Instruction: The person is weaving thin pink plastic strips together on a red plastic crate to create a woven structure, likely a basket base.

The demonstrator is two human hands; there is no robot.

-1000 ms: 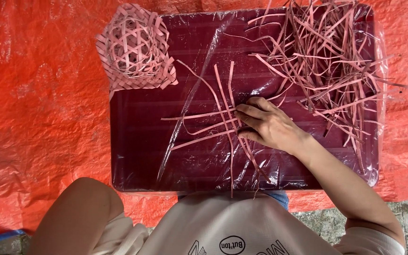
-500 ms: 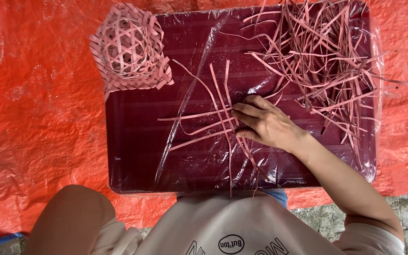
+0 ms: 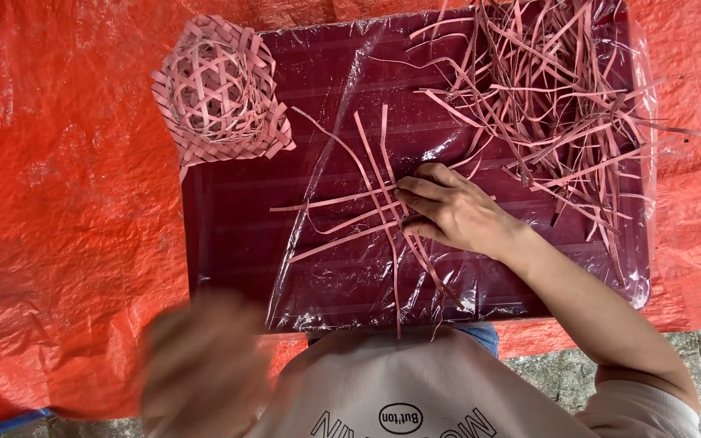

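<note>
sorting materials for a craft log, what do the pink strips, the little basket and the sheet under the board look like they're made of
Pink strips: thin, flat, stiff-looking, matte; probably split bamboo or dyed cane, possibly paper band.
Woven basket: the same pink strips, in an open lattice weave.
Board: dark maroon, under glossy, wrinkled clear plastic film; its own material is unclear.
Orange sheet: woven plastic tarpaulin, judging by its crinkled, slightly shiny surface.

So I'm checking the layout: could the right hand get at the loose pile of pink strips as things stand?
Probably yes. The right hand presses on the crossed strips on the maroon board, and the loose strip pile lies just beyond and beside it, with nothing between them.
</note>
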